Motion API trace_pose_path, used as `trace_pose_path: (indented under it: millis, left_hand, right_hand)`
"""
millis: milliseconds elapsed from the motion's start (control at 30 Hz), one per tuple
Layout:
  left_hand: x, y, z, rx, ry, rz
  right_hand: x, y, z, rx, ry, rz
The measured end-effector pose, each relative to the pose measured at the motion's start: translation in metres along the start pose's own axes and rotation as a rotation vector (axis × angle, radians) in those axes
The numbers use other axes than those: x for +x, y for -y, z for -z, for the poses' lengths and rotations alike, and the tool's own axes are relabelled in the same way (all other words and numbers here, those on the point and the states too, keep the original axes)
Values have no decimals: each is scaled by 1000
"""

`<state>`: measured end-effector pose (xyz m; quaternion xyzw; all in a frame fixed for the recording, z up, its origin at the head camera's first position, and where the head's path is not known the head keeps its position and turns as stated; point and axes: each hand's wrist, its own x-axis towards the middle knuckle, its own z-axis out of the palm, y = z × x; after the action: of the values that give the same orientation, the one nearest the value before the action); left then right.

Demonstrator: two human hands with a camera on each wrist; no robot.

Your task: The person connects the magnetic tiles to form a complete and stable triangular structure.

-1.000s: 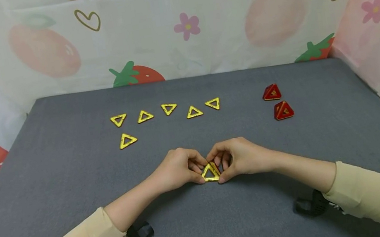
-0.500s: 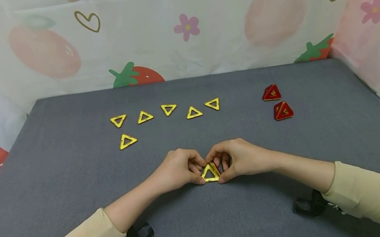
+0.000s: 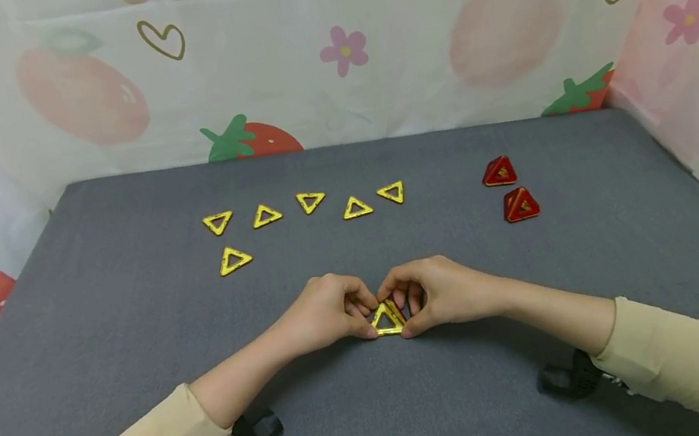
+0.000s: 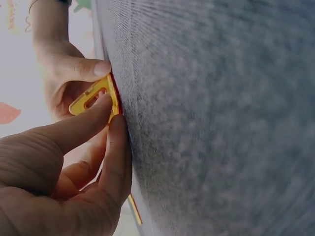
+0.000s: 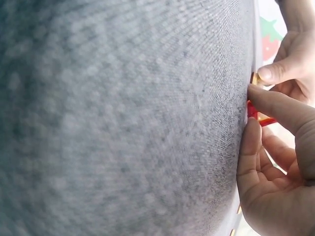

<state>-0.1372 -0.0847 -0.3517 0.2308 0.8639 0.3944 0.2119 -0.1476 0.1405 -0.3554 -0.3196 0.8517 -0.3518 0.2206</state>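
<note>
Between the two hands, near the middle of the table, stands a small pyramid of triangular tiles [image 3: 382, 330]. Its near face is yellow with a triangular opening, and a little red shows on its right side. My left hand [image 3: 327, 312] pinches it at the left with thumb and fingers. From the right, my right hand [image 3: 448, 289] pinches it the same way. In the left wrist view the yellow tile [image 4: 78, 104] leans above a red-edged base on the cloth. A red tile [image 5: 252, 110] shows between the right fingers in the right wrist view. The pyramid's far side is hidden.
Several loose yellow triangle tiles [image 3: 230, 266] lie flat towards the back left and centre. Two red pyramids [image 3: 499, 181] stand at the back right. Grey cloth [image 3: 355, 417] covers the table, and a printed curtain [image 3: 402, 32] hangs behind it.
</note>
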Motion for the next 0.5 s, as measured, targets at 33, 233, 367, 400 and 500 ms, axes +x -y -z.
trace_pose_path:
  millis: [33,233,367,400,500]
  left_hand:
    - [0,0,1,0,0,0]
    - [-2,-2,9,25,-14,-6]
    - [-5,-2,18,31,-42,12]
    - [-5,-2,21,29,-51,18]
    - [-7,1,32,38,-80,35]
  right_hand:
    - [0,0,0,1,0,-1]
    - [0,0,0,8,4,-7]
    - [0,0,0,9,6,-11]
    - [0,0,0,7,5,-12]
    - [0,0,0,4,5,-12]
